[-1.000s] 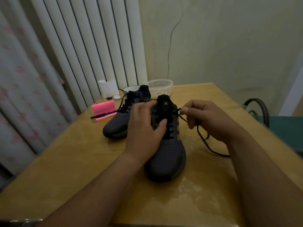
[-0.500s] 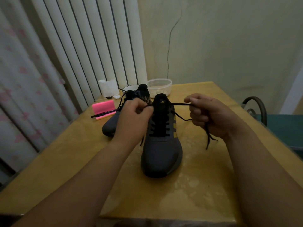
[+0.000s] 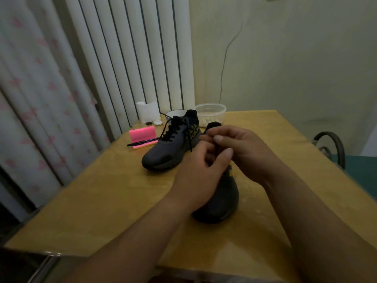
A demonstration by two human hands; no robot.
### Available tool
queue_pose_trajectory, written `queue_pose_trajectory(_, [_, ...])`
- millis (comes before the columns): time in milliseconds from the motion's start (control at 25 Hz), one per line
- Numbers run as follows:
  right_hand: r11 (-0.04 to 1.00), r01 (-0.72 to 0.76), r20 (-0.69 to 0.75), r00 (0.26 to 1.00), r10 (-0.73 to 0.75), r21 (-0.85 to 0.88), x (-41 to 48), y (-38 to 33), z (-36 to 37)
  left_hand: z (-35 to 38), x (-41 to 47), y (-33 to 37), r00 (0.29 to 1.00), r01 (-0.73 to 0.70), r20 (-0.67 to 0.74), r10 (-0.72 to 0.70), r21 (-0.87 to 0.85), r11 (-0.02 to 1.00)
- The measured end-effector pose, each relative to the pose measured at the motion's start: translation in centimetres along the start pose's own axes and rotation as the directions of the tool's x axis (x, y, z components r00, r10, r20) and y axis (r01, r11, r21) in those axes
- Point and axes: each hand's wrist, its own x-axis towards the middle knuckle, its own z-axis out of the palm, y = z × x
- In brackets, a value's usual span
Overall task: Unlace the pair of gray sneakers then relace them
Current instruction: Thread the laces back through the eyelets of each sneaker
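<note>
Gray sneaker point(image 3: 219, 201) at mid-bench point(image 3: 102, 201) is covered by the left hand point(image 3: 200, 172), its grip not discernible, and the right hand point(image 3: 244, 148), fingers point(image 3: 218, 138) pinched seemingly on the hidden lace; even tension is advised

- A yellow-wood table point(image 3: 102, 201) fills the lower middle of the view, with a glossy top.
- A pink notepad point(image 3: 141, 134) stands at ten o'clock from the table's centre, near the left edge.
- A black pen point(image 3: 142, 142) lies across the front of the pad.
- A white roll point(image 3: 148, 111) stands upright at eleven o'clock, by the far edge.
- A small crumpled white scrap point(image 3: 157, 122) lies just beside the roll.
- A white bowl point(image 3: 173, 114) sits at twelve o'clock, partly hidden.
- A clear plastic tub point(image 3: 211, 111) holding pale pieces sits at one o'clock.
- White vertical blinds point(image 3: 132, 48) hang behind the table.
- A pink-patterned curtain point(image 3: 30, 99) hangs at nine o'clock.
- A cracked pale wall point(image 3: 295, 58) stands at two o'clock.
- A chair point(image 3: 334, 146) with a dark curved armrest stands at three o'clock.
</note>
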Motion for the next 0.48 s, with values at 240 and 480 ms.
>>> queue_pose_trajectory(240, [0.842, 0.056, 0.013, 0.998, -0.058, -0.537, -1.3, -0.9, -0.6, -2.5, 1.3, -0.8, 0.996, 0.092, 0.015, -0.091, -0.250, 0.964])
queue_pose_trajectory(480, [0.612, 0.041, -0.186, 0.935, -0.302, -0.790, -1.2, -1.1, -1.0, -4.7, 6.5, -4.5, 0.971, 0.234, -0.017, -0.238, -0.127, 0.964])
